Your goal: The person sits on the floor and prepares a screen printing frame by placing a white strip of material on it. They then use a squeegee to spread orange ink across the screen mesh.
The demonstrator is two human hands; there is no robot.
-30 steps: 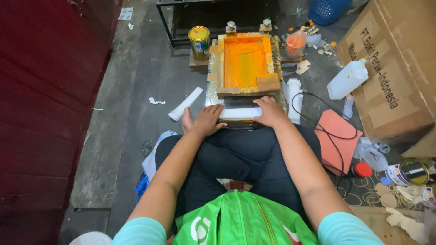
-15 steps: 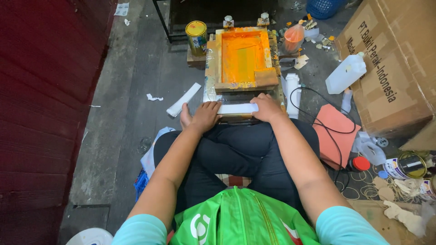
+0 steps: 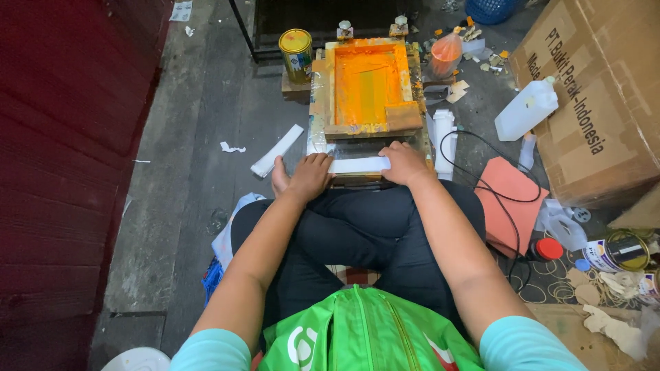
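I sit cross-legged on the floor before a wooden screen-printing frame (image 3: 323,89) whose mesh is covered in orange ink. A flat white strip (image 3: 359,165) lies across the near edge of the printing stand. My left hand (image 3: 311,176) holds its left end and my right hand (image 3: 404,163) holds its right end, fingers curled over it. A brown squeegee block (image 3: 403,117) rests in the frame's near right corner.
A yellow can (image 3: 296,50) stands left of the frame, an orange bag (image 3: 445,55) to its right. White plastic jug (image 3: 526,110), large cardboard box (image 3: 591,89), orange sheet (image 3: 509,203), black cable (image 3: 481,172), paint tins (image 3: 619,253) fill the right. Red wall (image 3: 62,137) at left. White strip (image 3: 276,150) on floor.
The view has shifted slightly; both hands stay on the white strip at the stand's near edge with almost no movement.
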